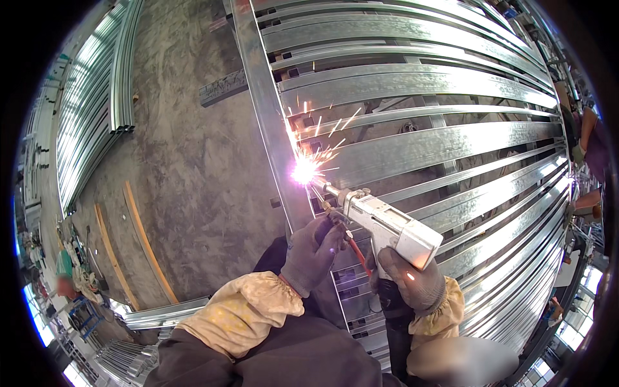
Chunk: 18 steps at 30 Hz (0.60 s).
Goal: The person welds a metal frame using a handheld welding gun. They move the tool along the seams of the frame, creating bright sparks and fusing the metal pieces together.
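Observation:
My right hand (pixel 412 280), in a grey glove, is wrapped round the handle of a white-and-silver welding gun (pixel 393 226). The gun's tip points up and left at a metal frame, where a bright arc (pixel 304 170) throws orange sparks. Close to the tip, my left hand (pixel 309 251), gloved as well, is closed around a thin wire-feed tube (pixel 327 208) beside the gun; its fingers partly hide it. A red hose (pixel 354 248) runs between the two hands. The arc sits on a galvanized steel rail (pixel 267 106), where crosswise steel tubes (pixel 445 142) meet it.
Bundles of steel tubes (pixel 97 97) lie on the concrete floor at the far left. Two wooden strips (pixel 149 242) rest nearer. A short metal channel (pixel 222 88) lies behind the rail. Another person's arm (pixel 585 132) shows at the right edge. A thick black cable (pixel 394 322) hangs under the gun.

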Each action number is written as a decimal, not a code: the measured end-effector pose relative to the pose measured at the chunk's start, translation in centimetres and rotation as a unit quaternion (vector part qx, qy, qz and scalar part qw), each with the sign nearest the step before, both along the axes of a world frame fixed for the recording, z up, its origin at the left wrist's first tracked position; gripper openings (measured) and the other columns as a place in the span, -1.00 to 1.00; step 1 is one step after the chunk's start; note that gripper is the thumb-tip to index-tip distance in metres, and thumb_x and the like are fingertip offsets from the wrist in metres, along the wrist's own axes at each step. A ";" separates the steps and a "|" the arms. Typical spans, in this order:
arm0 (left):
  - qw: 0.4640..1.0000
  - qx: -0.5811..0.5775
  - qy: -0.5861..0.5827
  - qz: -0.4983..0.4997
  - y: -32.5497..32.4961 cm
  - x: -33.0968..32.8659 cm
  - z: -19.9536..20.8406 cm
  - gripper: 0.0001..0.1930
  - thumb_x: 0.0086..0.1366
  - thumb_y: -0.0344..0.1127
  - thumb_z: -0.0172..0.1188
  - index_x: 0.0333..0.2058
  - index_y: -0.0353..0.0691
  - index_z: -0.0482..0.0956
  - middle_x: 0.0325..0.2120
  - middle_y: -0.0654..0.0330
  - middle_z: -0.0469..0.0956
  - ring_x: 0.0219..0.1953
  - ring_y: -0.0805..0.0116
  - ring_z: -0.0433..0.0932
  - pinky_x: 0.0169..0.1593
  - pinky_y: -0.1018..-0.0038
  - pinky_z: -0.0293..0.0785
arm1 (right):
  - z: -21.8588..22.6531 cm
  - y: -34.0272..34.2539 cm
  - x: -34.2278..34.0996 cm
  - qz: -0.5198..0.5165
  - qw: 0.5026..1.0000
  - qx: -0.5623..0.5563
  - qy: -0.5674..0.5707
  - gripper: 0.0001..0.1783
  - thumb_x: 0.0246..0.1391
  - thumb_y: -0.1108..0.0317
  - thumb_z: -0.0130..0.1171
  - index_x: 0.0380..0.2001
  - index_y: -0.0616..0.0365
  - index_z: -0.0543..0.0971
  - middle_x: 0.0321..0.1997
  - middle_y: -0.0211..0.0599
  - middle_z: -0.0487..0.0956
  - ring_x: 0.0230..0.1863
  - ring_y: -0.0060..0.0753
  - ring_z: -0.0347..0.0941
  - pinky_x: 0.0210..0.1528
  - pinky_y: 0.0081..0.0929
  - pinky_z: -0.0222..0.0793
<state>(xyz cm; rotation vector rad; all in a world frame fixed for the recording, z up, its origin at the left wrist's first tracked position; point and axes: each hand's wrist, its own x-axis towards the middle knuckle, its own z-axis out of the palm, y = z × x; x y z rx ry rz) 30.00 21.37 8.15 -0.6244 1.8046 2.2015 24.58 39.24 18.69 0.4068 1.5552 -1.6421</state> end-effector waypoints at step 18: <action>0.999 -0.031 0.006 -0.031 -0.4 0.5 -0.6 -0.75 0.49 -0.22 0.07 -0.11 -0.31 0.55 -0.48 0.30 0.56 -0.59 0.69 0.41 -0.52 0.67 0.35 | 0.6 0.0 0.1 0.006 0.999 0.035 -0.012 -0.63 0.30 0.25 0.20 0.04 0.29 0.51 -0.34 -0.35 0.63 -0.41 -0.61 0.54 -0.40 -0.58 0.47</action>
